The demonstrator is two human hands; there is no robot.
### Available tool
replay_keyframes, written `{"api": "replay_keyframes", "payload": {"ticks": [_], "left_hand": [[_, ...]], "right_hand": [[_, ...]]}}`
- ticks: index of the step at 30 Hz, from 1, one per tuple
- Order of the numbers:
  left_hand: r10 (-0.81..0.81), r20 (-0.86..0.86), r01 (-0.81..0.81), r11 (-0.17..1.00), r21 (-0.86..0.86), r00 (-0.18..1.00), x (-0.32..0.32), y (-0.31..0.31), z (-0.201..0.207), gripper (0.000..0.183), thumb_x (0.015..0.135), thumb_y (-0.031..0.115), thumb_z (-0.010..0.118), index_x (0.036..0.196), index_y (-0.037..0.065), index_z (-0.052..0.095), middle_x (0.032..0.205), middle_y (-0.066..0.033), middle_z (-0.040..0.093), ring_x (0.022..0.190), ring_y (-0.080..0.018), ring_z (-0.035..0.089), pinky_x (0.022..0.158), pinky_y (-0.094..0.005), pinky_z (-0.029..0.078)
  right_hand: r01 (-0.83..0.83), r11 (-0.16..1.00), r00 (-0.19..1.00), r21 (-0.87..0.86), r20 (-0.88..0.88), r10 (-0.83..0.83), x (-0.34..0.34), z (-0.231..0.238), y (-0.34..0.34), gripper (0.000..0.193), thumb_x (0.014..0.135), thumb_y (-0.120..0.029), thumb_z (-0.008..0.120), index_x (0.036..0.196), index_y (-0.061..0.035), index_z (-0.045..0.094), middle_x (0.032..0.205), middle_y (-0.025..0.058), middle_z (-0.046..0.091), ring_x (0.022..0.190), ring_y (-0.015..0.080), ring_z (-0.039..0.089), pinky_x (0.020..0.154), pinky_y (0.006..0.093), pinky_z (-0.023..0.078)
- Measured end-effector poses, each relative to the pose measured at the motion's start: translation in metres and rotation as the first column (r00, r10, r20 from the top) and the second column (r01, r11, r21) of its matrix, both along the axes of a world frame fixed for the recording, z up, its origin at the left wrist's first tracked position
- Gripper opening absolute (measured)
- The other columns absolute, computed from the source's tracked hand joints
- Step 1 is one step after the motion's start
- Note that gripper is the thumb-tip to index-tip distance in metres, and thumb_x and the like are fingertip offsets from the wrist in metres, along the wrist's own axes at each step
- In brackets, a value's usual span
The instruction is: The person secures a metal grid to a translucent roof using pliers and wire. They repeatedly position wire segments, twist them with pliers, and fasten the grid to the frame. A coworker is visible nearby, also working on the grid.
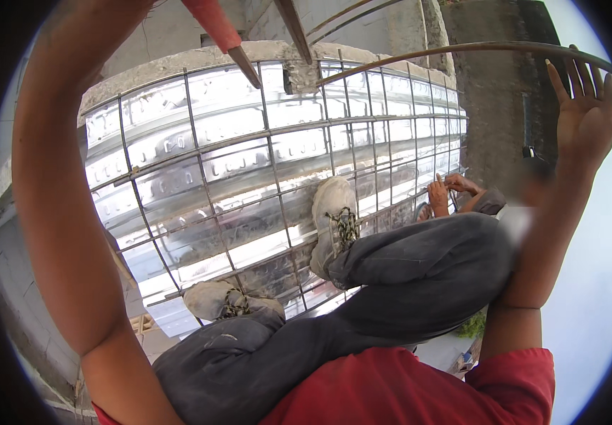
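Note:
My left arm rises along the left side, and its hand is past the top edge. A bar with a red sleeve or grip (212,23) and a tapered dark end comes in from the top, beside that arm; what holds it is hidden. My right hand (586,117) is raised at the upper right, open, fingers spread beside a long bent steel rod (454,49). The fingertips overlap the rod's far end; whether they touch it I cannot tell. Below lies a grid of thin steel rebar (272,145) over shiny corrugated metal decking (231,117).
My shoes (333,212) stand on the mesh and decking. At right a co-worker's hands (449,193) are at the mesh edge, close to my knee. A concrete ledge (157,71) borders the far side, with a dark upright bar (293,28) near it.

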State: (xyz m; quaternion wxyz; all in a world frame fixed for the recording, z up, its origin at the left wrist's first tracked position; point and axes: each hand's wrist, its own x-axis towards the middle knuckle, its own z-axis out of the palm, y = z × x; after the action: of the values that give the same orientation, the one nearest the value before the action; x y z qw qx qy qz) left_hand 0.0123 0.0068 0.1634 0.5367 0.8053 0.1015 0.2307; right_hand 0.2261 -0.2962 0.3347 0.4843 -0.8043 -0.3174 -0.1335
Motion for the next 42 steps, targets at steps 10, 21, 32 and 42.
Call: {"api": "replay_keyframes", "payload": {"ticks": [10, 21, 32, 42], "left_hand": [[0.2, -0.238, -0.154, 0.968, 0.197, 0.95, -0.038, 0.006, 0.07, 0.037, 0.083, 0.041, 0.074, 0.092, 0.005, 0.076, 0.087, -0.0102, 0.076, 0.088, -0.0161, 0.074, 0.095, -0.0375, 0.05], [0.44, -0.697, -0.781, 0.557, -0.282, 0.566, -0.195, -0.1, 0.153, 0.025, 0.086, 0.015, 0.075, 0.092, -0.009, 0.072, 0.084, -0.014, 0.07, 0.063, -0.0201, 0.069, 0.055, -0.0248, 0.052], [0.343, -0.869, -0.91, 0.34, -0.238, 0.356, -0.301, -0.235, 0.355, 0.028, 0.092, 0.026, 0.071, 0.092, -0.001, 0.076, 0.09, -0.0049, 0.066, 0.087, -0.014, 0.056, 0.084, -0.0287, 0.042], [0.286, -0.798, -0.691, 0.692, -0.211, 0.531, -0.296, -0.21, 0.443, 0.027, 0.092, 0.025, 0.072, 0.093, -0.002, 0.076, 0.07, -0.0033, 0.062, 0.069, -0.0123, 0.054, 0.07, -0.0297, 0.045]], "right_hand": [[0.305, 0.934, 0.826, -0.186, 0.541, -0.161, 0.034, -0.026, 0.004, 0.039, 0.096, -0.014, 0.058, 0.13, 0.0006, 0.045, 0.113, 0.0194, 0.058, 0.103, 0.0301, 0.067, 0.091, 0.042, 0.058], [0.134, 0.986, 0.937, 0.097, -0.336, -0.094, 0.021, 0.008, 0.015, 0.026, 0.086, 0.003, 0.063, 0.107, -0.0014, 0.049, 0.102, 0.0096, 0.059, 0.098, 0.0178, 0.06, 0.092, 0.0331, 0.048], [0.042, 0.929, 0.773, -0.367, -0.578, -0.263, 0.012, 0.077, 0.001, 0.055, 0.085, -0.017, 0.066, 0.136, -0.0072, 0.046, 0.115, 0.0199, 0.066, 0.104, 0.033, 0.067, 0.088, 0.0414, 0.051], [-0.228, 0.802, 0.614, -0.552, -0.721, -0.322, -0.105, 0.15, -0.197, 0.042, 0.085, -0.023, 0.066, 0.12, 0.0006, 0.063, 0.089, 0.0133, 0.07, 0.081, 0.0211, 0.067, 0.073, 0.034, 0.053]]}}
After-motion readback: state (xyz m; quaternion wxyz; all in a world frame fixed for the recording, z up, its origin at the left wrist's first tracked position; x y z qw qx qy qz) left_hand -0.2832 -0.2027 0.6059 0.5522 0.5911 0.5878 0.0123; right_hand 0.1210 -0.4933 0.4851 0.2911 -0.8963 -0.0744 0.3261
